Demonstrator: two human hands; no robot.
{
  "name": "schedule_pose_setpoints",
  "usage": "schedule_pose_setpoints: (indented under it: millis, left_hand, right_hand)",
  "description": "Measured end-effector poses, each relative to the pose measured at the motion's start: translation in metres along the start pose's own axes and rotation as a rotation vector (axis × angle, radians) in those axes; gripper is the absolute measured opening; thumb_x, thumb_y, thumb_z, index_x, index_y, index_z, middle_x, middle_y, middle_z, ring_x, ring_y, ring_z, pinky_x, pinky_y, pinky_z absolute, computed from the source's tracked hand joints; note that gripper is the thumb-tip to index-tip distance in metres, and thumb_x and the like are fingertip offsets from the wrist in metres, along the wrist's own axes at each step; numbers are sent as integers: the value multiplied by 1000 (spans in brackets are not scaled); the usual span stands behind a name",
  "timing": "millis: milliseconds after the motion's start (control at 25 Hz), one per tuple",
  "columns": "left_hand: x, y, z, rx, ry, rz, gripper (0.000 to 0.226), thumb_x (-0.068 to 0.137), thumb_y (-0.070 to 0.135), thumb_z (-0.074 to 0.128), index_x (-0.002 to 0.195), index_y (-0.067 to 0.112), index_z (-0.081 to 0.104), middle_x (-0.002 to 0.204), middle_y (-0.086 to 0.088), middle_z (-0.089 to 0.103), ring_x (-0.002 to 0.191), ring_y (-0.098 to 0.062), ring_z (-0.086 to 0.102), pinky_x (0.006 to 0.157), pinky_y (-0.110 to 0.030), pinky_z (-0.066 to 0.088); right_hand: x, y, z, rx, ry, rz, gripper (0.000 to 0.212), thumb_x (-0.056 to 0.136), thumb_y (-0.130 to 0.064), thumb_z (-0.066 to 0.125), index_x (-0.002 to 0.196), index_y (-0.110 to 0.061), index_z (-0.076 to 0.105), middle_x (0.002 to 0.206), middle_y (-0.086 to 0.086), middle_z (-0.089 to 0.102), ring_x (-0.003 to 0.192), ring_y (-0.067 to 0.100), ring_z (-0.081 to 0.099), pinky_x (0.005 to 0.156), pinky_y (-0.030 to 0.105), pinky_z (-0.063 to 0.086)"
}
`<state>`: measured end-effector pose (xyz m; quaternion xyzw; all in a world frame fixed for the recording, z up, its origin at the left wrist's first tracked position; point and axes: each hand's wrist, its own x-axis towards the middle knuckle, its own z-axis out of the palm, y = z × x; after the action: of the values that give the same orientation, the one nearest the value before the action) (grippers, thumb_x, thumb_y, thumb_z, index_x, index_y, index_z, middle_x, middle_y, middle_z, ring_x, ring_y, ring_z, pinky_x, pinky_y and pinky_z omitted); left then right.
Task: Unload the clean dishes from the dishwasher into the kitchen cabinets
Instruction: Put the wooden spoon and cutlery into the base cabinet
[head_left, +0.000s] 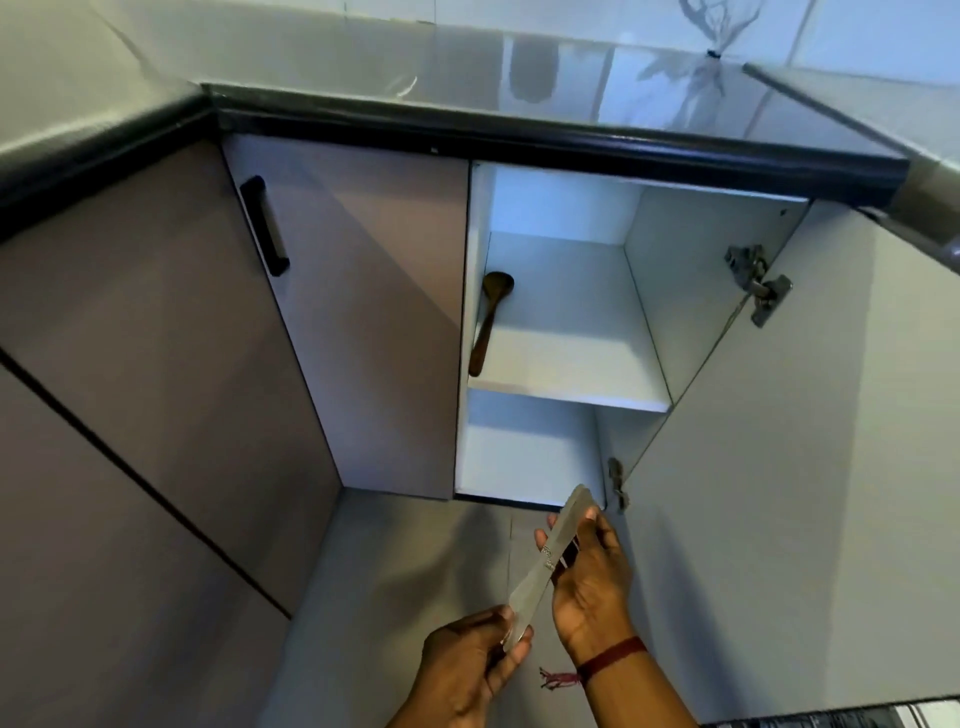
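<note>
— What fills the view?
— The dark worktop (571, 83) at twelve o'clock, the open cabinet (561, 322) beneath it, and its door (805, 493) at three.
— And the hands?
— At six o'clock. The left hand (467, 670) grips the metal utensil (537, 574) by its lower end, and the right hand (587, 587) holds its upper part.
— Anything inside?
— A wooden spoon (488, 322), on the upper shelf's nine-o'clock side.

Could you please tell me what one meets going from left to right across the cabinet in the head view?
Black handle → wooden spoon on the upper shelf → upper hinge → open door. Left out: the left hand, right hand and the metal utensil they hold, which overlap.
</note>
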<state>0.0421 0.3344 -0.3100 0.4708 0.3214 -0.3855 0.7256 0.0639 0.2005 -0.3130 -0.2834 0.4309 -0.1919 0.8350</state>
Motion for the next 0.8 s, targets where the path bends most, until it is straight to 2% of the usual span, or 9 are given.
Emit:
schedule_pose_setpoints:
  millis: [160,320,480,640,800]
  left_hand:
    - [-9,31,0,50,-9,1,18,81,-5,69,96,-13,66,99,-28,68,82,-36,70,49,-30,57]
    - [-7,54,9,148,-48,9,16,80,-2,73,94,-8,70,89,-25,72,80,-35,72,61,-36,59]
    - [-6,64,38,201,-78,30,11,79,-5,73,89,-8,73,87,-25,72,85,-38,72,76,-44,60]
    - [3,62,74,225,-60,97,12,79,-3,73,90,-9,72,87,-27,71,84,-38,71,69,-40,59]
    - [5,52,115,130,-28,132,7,85,-8,65,84,-14,70,82,-29,70,66,-34,69,53,-35,59]
  right_hand:
    - [-11,-4,33,61,-18,7,33,87,-19,67,119,-11,64,114,18,65,97,33,66,75,42,57]
    - [-5,-14,56,89,-39,-16,39,84,-15,68,122,-7,63,116,19,63,89,27,65,59,30,60]
    - [21,-31,71,4,-30,-45,37,88,-11,67,122,2,61,100,15,64,83,24,66,58,27,58]
    - [44,-59,74,3,-58,-78,35,90,-9,65,121,6,60,89,13,65,82,23,66,61,26,59]
    - [48,-82,63,-86,-103,-70,23,91,-6,63,114,-3,64,95,17,69,87,28,68,77,38,58]
